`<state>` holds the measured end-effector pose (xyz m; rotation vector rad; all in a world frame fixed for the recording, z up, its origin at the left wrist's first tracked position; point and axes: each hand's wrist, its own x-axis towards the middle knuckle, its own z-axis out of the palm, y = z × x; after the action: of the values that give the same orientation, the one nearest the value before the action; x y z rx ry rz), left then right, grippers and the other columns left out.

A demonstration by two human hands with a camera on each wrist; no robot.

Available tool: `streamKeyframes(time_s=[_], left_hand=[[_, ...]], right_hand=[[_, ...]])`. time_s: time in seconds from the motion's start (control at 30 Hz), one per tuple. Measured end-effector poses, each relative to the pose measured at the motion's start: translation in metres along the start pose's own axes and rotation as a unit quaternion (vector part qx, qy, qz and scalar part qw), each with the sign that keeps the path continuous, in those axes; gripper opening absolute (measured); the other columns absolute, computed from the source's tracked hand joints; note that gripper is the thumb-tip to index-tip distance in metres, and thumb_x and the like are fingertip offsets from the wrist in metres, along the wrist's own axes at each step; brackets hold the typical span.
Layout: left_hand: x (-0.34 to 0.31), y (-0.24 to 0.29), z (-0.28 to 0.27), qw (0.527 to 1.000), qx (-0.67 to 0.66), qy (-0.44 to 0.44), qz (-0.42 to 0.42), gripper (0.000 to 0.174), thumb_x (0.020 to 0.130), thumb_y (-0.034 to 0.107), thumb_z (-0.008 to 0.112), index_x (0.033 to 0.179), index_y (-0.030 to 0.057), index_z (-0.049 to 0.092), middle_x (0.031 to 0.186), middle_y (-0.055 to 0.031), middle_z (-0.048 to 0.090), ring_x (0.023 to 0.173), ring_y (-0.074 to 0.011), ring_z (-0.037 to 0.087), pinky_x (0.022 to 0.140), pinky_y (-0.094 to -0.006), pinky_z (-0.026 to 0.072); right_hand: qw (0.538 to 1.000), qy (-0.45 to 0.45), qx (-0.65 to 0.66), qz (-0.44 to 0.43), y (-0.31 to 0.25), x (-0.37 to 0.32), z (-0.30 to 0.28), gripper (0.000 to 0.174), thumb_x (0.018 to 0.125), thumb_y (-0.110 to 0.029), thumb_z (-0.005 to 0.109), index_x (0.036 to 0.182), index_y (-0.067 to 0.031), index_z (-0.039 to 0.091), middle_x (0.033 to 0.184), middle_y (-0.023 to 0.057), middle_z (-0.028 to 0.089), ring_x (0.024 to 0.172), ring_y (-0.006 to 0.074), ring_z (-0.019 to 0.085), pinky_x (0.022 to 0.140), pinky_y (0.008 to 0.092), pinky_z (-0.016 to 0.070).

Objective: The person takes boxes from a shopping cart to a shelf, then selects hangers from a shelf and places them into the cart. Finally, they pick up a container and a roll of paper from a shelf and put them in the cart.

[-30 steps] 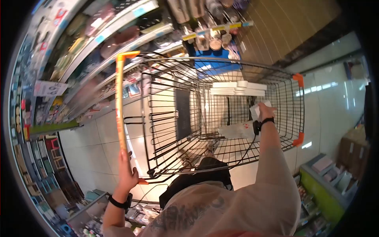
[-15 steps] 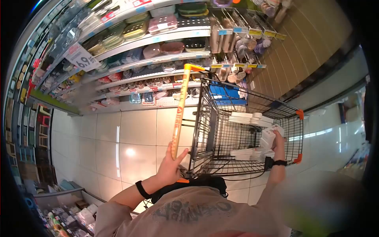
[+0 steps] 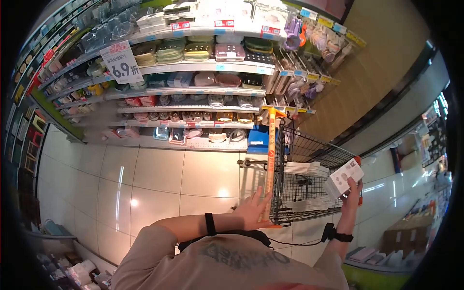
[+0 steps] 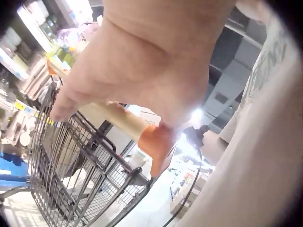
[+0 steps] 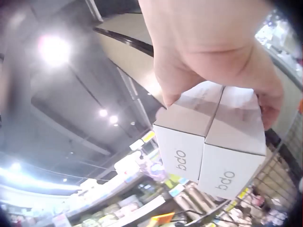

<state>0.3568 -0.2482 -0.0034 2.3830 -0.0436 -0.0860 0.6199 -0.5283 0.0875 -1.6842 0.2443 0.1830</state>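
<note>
Two white cardboard boxes (image 5: pixel 232 165) lie side by side in the right wrist view, with "bdo" lettering on their ends. My right hand (image 5: pixel 213 61) grips the pair across their sides. From the head view, a white box (image 3: pixel 345 178) with small printed pictures is raised over the far end of the shopping cart (image 3: pixel 309 145), my right hand (image 3: pixel 353 191) behind it. The cart's yellow handle (image 3: pixel 271 159) has orange ends. My left hand (image 3: pixel 253 209) rests on the handle near its close end, fingers spread. In the left wrist view the palm covers part of the handle (image 4: pixel 125 118).
White flat boxes (image 3: pixel 307 168) are stacked in the cart, with a second white stack (image 3: pixel 309 204) along its near side. Shelves (image 3: pixel 193 92) of food containers and glassware run ahead. A brown panelled wall (image 3: pixel 382 72) stands to the right; cartons (image 3: pixel 406 237) sit low right.
The white boxes have risen from inside the cart to above its far end, in my right hand. The view has swung, so the cart now appears further right and the shelves are sharper.
</note>
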Motion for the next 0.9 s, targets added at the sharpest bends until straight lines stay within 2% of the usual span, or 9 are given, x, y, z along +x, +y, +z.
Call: streamKeyframes(time_s=[0.17, 0.3, 0.4, 0.47, 0.53, 0.63, 0.67, 0.73, 0.9], left_hand=[[-0.019, 0.010, -0.066, 0.987, -0.047, 0.095, 0.124, 0.112, 0.078, 0.049, 0.080, 0.159, 0.0094, 0.014, 0.161, -0.0316, 0.003, 0.143, -0.0510, 0.027, 0.113, -0.0529, 0.0342], [-0.042, 0.014, -0.118, 0.954, -0.072, 0.210, 0.199, 0.112, 0.070, 0.038, 0.088, 0.158, 0.0152, 0.022, 0.162, -0.0293, 0.004, 0.143, -0.0505, 0.028, 0.113, -0.0519, 0.0362], [-0.067, 0.001, -0.156, 0.918, -0.144, 0.277, 0.243, 0.115, 0.058, 0.024, 0.098, 0.153, 0.0153, 0.033, 0.160, -0.0265, 0.017, 0.141, -0.0437, 0.036, 0.112, -0.0483, 0.0384], [-0.081, -0.012, -0.174, 0.881, -0.181, 0.326, 0.292, 0.109, 0.057, 0.019, 0.099, 0.147, 0.0138, 0.039, 0.158, -0.0220, 0.026, 0.139, -0.0388, 0.040, 0.111, -0.0469, 0.0398], [-0.109, -0.021, -0.202, 0.894, -0.205, 0.322, 0.234, 0.106, 0.057, 0.013, 0.098, 0.145, 0.0151, 0.040, 0.152, -0.0152, 0.035, 0.136, -0.0316, 0.044, 0.109, -0.0448, 0.0431], [-0.139, -0.022, -0.249, 0.826, -0.446, 0.305, 0.163, 0.102, 0.057, 0.002, 0.095, 0.143, 0.0132, 0.040, 0.139, -0.0076, 0.047, 0.127, -0.0235, 0.051, 0.105, -0.0384, 0.0493], [-0.146, -0.031, -0.266, 0.851, -0.365, 0.325, 0.191, 0.092, 0.067, 0.006, 0.092, 0.143, 0.0142, 0.040, 0.135, -0.0068, 0.051, 0.126, -0.0231, 0.052, 0.105, -0.0380, 0.0485], [-0.159, -0.042, -0.290, 0.797, -0.481, 0.308, 0.194, 0.076, 0.082, 0.024, 0.084, 0.143, 0.0136, 0.040, 0.133, -0.0079, 0.054, 0.124, -0.0251, 0.056, 0.103, -0.0391, 0.0521], [-0.188, -0.050, -0.338, 0.739, -0.611, 0.243, 0.149, 0.072, 0.094, 0.054, 0.059, 0.146, 0.0101, 0.036, 0.140, -0.0127, 0.052, 0.123, -0.0287, 0.060, 0.095, -0.0440, 0.0590]], right_hand=[[0.971, -0.173, 0.079, -0.145, -0.044, -0.111, 0.061, 0.070, 0.088, -0.022, 0.067, 0.146, -0.0096, 0.030, 0.135, 0.0116, 0.051, 0.125, 0.0271, 0.055, 0.101, 0.0434, 0.0500], [0.948, -0.283, 0.053, -0.137, -0.056, -0.180, 0.129, 0.061, 0.085, -0.013, 0.065, 0.138, -0.0063, 0.035, 0.132, 0.0130, 0.053, 0.122, 0.0245, 0.057, 0.098, 0.0410, 0.0531], [0.935, -0.338, 0.025, -0.099, -0.057, -0.226, 0.199, 0.073, 0.087, -0.029, 0.074, 0.142, -0.0070, 0.030, 0.123, 0.0113, 0.053, 0.108, 0.0190, 0.059, 0.075, 0.0305, 0.0541], [0.928, -0.369, 0.020, -0.052, -0.074, -0.257, 0.227, 0.072, 0.094, -0.041, 0.068, 0.144, -0.0072, 0.028, 0.127, 0.0124, 0.053, 0.108, 0.0192, 0.058, 0.077, 0.0312, 0.0533], [0.902, -0.423, -0.027, -0.086, -0.080, -0.264, 0.248, 0.073, 0.096, -0.047, 0.065, 0.145, -0.0056, 0.029, 0.126, 0.0124, 0.053, 0.107, 0.0187, 0.057, 0.077, 0.0318, 0.0522], [0.859, -0.488, 0.011, -0.155, -0.096, -0.283, 0.280, 0.074, 0.097, -0.049, 0.062, 0.146, -0.0034, 0.031, 0.120, 0.0123, 0.056, 0.106, 0.0180, 0.056, 0.075, 0.0325, 0.0516], [0.849, -0.502, 0.044, -0.159, -0.104, -0.293, 0.292, 0.076, 0.096, -0.046, 0.066, 0.148, -0.0028, 0.031, 0.121, 0.0133, 0.056, 0.101, 0.0170, 0.059, 0.071, 0.0292, 0.0521], [0.828, -0.530, 0.050, -0.175, -0.127, -0.311, 0.308, 0.087, 0.089, -0.040, 0.076, 0.152, -0.0035, 0.028, 0.121, 0.0149, 0.056, 0.094, 0.0148, 0.061, 0.068, 0.0258, 0.0517], [0.762, -0.512, -0.025, -0.396, -0.151, -0.318, 0.361, 0.107, 0.072, -0.034, 0.091, 0.154, -0.0080, 0.028, 0.133, 0.0209, 0.046, 0.091, 0.0141, 0.063, 0.072, 0.0270, 0.0544]])
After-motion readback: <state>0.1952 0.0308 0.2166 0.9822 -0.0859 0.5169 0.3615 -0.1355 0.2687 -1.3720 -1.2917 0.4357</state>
